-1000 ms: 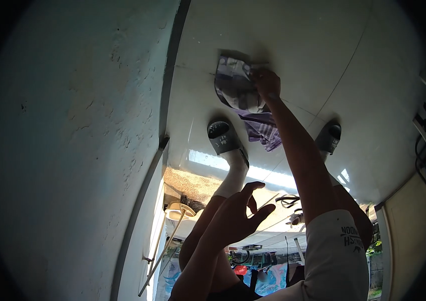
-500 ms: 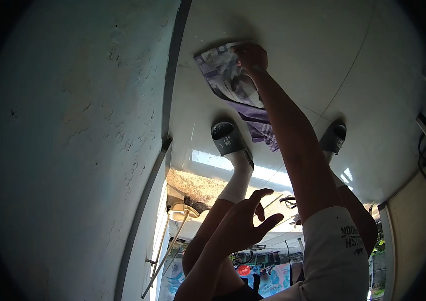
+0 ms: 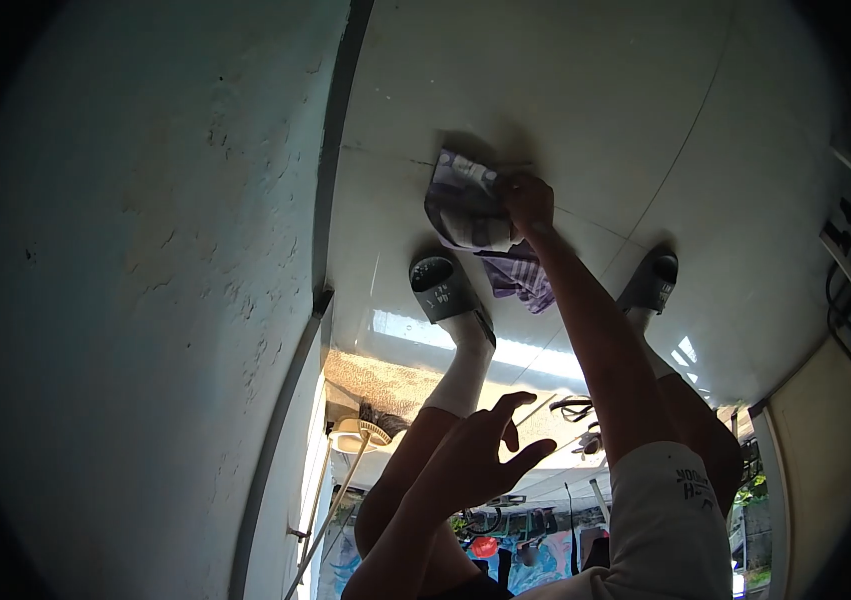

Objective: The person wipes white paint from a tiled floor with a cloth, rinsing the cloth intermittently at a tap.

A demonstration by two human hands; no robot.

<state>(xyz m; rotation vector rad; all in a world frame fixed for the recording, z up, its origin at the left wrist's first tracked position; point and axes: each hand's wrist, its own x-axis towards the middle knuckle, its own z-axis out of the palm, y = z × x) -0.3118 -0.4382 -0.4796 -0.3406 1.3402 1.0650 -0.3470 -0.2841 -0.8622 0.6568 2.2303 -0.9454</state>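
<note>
A purple, grey and white patterned cloth (image 3: 465, 215) lies on the pale floor in front of the feet, partly folded over, its striped purple part (image 3: 520, 278) bunched between the two slippers. My right hand (image 3: 528, 203) grips the cloth at its right edge with closed fingers. Nearer the body, my left hand (image 3: 480, 455) hangs in the air above the left leg, fingers apart and curved, holding nothing.
Dark slippers stand at left (image 3: 442, 288) and right (image 3: 653, 280). A peeling wall (image 3: 165, 250) rises on the left. A metal-framed object (image 3: 850, 260) is at far right. Poles (image 3: 330, 510), sandals (image 3: 575, 408) and a red object (image 3: 484, 547) show behind.
My right hand has pulled the cloth back toward the feet, and the cloth is more bunched. My left hand has barely moved and stays apart from it.
</note>
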